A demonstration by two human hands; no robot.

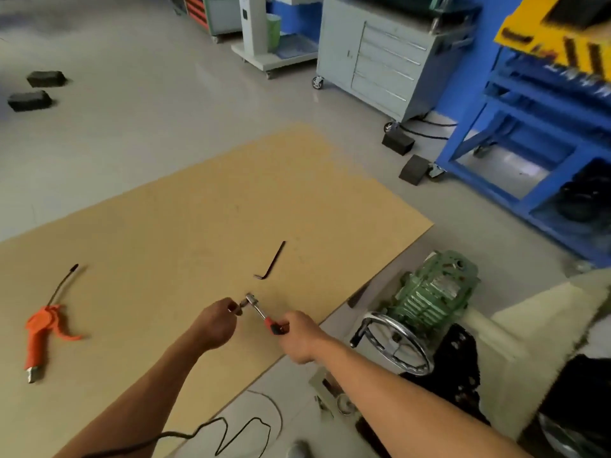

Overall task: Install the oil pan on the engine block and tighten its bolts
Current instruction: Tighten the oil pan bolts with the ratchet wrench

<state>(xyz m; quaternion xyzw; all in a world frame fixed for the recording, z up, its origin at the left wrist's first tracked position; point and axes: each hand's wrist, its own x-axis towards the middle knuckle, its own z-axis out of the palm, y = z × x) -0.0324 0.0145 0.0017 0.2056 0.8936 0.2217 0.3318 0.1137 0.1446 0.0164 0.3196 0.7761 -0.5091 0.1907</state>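
Ratchet (pixel 260 311) runs from near right to far left between the hands. The right hand (pixel 299 335) wraps its red grip, and the left hand (pixel 215 323) pinches what looks like a socket (pixel 243 305) at its head. Below is a tan board (pixel 198 209), with a hex key (pixel 275 260) just beyond. Neither oil pan nor engine block is in view. A grey cabinet (pixel 373 61) stands far off.

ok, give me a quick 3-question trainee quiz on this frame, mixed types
1. True or false: the right-hand grip holds the ratchet wrench by its handle.
2. Which tool lies on the board's left side? A) hammer B) orange air blow gun C) pliers
3. Fill in: the left-hand grip pinches a small part at the wrench's ____.
Key: 1 true; 2 B; 3 head.
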